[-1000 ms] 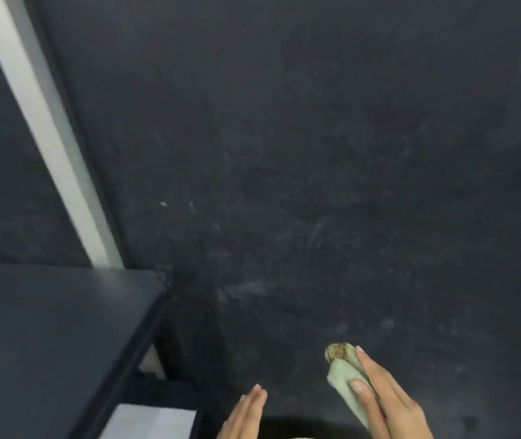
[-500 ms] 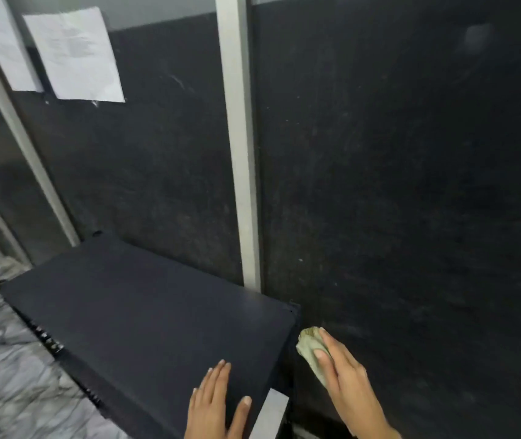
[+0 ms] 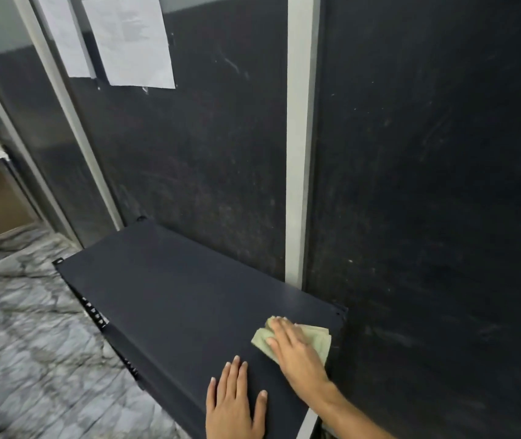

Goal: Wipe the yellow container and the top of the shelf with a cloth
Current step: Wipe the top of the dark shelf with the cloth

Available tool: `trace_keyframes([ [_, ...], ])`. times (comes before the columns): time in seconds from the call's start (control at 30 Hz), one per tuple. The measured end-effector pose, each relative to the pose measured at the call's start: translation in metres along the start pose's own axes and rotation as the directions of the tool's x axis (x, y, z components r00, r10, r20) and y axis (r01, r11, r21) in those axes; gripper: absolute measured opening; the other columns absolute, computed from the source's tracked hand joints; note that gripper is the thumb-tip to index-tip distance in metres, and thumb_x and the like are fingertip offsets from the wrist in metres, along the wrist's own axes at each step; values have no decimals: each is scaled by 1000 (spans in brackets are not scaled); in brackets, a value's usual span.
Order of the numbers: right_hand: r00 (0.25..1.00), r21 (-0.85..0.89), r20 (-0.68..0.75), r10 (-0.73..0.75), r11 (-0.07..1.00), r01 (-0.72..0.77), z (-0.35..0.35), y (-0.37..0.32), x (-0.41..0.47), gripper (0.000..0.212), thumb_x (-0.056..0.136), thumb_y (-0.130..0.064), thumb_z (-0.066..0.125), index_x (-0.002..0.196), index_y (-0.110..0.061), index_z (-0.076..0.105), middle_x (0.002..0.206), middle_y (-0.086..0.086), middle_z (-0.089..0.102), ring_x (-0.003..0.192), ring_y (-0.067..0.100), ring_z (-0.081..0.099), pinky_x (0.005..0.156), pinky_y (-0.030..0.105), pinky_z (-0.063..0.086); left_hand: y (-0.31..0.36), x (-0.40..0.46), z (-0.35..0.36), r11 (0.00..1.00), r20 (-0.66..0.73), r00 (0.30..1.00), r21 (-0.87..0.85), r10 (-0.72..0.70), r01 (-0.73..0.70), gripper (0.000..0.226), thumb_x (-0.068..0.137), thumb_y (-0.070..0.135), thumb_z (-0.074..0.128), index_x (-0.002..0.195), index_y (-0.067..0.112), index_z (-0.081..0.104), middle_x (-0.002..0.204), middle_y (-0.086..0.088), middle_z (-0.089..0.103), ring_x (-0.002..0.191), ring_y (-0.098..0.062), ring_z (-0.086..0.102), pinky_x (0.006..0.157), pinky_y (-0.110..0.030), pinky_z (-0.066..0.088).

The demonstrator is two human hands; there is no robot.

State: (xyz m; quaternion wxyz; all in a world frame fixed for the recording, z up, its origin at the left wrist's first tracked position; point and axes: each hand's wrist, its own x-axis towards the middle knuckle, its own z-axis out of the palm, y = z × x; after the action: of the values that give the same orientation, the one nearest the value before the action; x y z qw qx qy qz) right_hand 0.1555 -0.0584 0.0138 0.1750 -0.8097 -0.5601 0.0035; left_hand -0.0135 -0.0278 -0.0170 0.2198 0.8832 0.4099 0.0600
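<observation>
The dark blue top of the shelf (image 3: 170, 299) runs from centre left to lower right against a dark wall. A pale green cloth (image 3: 318, 339) lies flat on its right end. My right hand (image 3: 297, 353) presses down on the cloth with fingers spread over it. My left hand (image 3: 235, 403) rests flat on the shelf top near its front edge, left of the cloth, holding nothing. No yellow container is in view.
A dark wall panel (image 3: 427, 185) with a pale vertical strip (image 3: 300, 137) stands behind the shelf. Two paper sheets (image 3: 132, 39) hang on the wall at upper left. Grey marbled floor (image 3: 24, 343) spreads left of the shelf.
The view has swung left and down onto the shelf. My right hand brought the cloth from the wall beside the shelf down onto the shelf top. My left hand has stayed flat on the shelf top.
</observation>
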Motion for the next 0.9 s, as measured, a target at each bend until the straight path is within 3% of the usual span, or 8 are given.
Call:
trace_keyframes([
  [0.07, 999, 0, 5, -47, 999, 47, 14, -12, -10, 40, 95, -36, 61, 127, -13, 69, 131, 2, 67, 120, 17, 64, 100, 30, 50, -3, 1, 1, 999, -6, 999, 3, 39, -39, 69, 76, 52, 49, 116, 5, 80, 129, -11, 76, 126, -17, 49, 123, -19, -5],
  [0.1, 999, 40, 29, -33, 999, 32, 22, -14, -15, 46, 90, -35, 71, 130, -11, 66, 132, 5, 66, 122, 19, 63, 100, 33, 49, -4, 1, 2, 999, -19, 998, 11, 53, -53, 69, 75, 51, 49, 116, 5, 80, 129, -11, 76, 125, -16, 48, 123, -19, -5],
  [0.2, 997, 142, 71, 20, 989, -30, 34, -3, -15, 54, 105, -36, 39, 155, -18, 33, 159, 1, 34, 147, 15, 28, 120, 29, 14, -7, 2, 4, 997, -33, 997, 35, 68, -67, 69, 76, 51, 49, 117, 5, 80, 130, -10, 75, 126, -16, 47, 124, -21, -3],
  [0.4, 993, -70, 118, -25, 997, 34, 33, 32, -14, 71, 96, -63, 29, 157, -28, 25, 164, -7, 19, 152, 15, 8, 117, 33, -6, -14, 5, 14, 997, -122, 992, 76, 33, -24, 69, 78, 52, 50, 121, 6, 78, 134, -9, 73, 129, -17, 48, 116, -31, 13],
  [0.5, 986, -125, 137, 100, 989, -83, 40, 34, -7, 77, 92, -72, 18, 159, -34, 11, 165, -9, -2, 151, 14, -11, 114, 34, -19, -15, 8, 18, 996, -158, 987, 83, 26, -13, 70, 78, 53, 50, 123, 7, 77, 136, -8, 72, 131, -19, 55, 116, -31, 13],
  [0.57, 970, -146, 133, 202, 972, -183, 42, 35, 0, 79, 89, -74, 11, 159, -36, 3, 165, -11, -8, 149, 11, -19, 114, 38, -20, -14, 11, 23, 996, -186, 982, 86, 31, -15, 70, 79, 54, 50, 124, 7, 76, 137, -8, 72, 132, -18, 49, 116, -31, 13],
  [0.67, 948, -146, 124, 292, 951, -273, 45, 33, 7, 82, 87, -75, 9, 159, -36, 4, 166, -10, -5, 151, 13, -15, 116, 42, -17, -12, 15, 24, 997, -216, 976, 81, 34, -17, 71, 78, 54, 50, 124, 7, 76, 138, -8, 71, 132, -17, 45, 116, -31, 12],
  [0.9, 973, -116, 75, 218, 971, -208, 45, 36, 3, 86, 85, -82, 18, 158, -36, 17, 166, -12, 8, 152, 15, -7, 114, 38, -19, -17, 16, 30, 994, -249, 967, 108, 46, -20, 71, 78, 53, 50, 126, 7, 75, 140, -8, 70, 133, -20, 55, 117, -31, 13],
])
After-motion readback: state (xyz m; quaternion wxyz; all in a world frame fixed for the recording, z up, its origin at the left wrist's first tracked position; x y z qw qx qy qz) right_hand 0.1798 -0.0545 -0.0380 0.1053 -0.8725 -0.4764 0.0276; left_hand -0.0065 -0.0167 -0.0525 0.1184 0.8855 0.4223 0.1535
